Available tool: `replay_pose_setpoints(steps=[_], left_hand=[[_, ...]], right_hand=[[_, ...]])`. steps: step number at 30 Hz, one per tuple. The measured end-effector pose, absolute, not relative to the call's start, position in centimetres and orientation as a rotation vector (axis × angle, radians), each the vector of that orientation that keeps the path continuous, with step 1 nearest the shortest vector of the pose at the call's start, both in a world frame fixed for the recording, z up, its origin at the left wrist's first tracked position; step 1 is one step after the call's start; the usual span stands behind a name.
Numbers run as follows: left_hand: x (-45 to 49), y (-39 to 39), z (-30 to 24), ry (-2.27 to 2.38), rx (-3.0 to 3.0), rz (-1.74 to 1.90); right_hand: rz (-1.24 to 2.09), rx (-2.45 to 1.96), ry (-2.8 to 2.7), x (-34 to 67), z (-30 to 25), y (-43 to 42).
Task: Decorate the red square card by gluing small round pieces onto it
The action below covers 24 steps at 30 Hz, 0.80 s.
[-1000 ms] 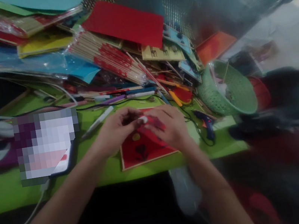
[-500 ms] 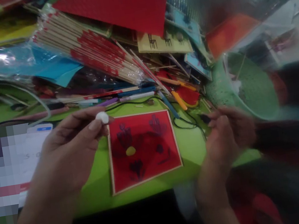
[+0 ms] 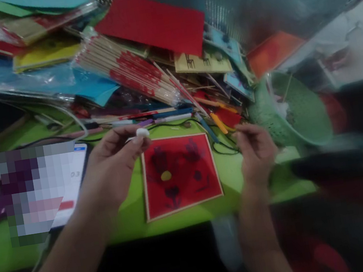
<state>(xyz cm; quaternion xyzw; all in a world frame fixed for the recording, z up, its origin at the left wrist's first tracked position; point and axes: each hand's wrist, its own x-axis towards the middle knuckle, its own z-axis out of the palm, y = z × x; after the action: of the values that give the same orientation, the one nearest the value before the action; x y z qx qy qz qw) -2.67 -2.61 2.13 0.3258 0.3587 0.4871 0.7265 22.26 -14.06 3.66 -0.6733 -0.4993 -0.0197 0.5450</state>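
Note:
My left hand pinches a small white rounded piece between thumb and forefinger, over the upper left corner of a red card with a pale edge. Dark drawn shapes and a yellow dot mark this card, which lies flat on the green table. To the right of the card, my right hand is raised with thumb and fingertips pressed together. Whatever sits between those fingertips is too blurred to make out. Just beyond them lie an orange-handled tool and a black cord.
A bundle of red-marked sticks in clear plastic lies behind, with a large red sheet and other cards piled around it. A green basket stands at right. At left lies a lit phone.
The view has shifted, and the table things appear farther right or lower. My right hand has come up and nearer the card. My left hand still pinches the white piece.

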Motion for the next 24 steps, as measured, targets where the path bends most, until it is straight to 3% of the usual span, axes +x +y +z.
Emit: replay_pose_setpoints(steps=[6,16,24], left_hand=[[-2.7,-2.5,2.0,0.736,0.807,1.070],[-2.5,-2.3,1.9,0.676,0.683,1.067],[-2.0,-2.5,1.3,0.663,0.631,1.006]], right_hand=[[0.073,-1.598,-1.572,20.9,3.6,-13.2],[-0.071,-1.622,-1.450,22.0,3.2,-13.3],[0.206,-1.585,-1.817,20.6,1.9,-12.0]])
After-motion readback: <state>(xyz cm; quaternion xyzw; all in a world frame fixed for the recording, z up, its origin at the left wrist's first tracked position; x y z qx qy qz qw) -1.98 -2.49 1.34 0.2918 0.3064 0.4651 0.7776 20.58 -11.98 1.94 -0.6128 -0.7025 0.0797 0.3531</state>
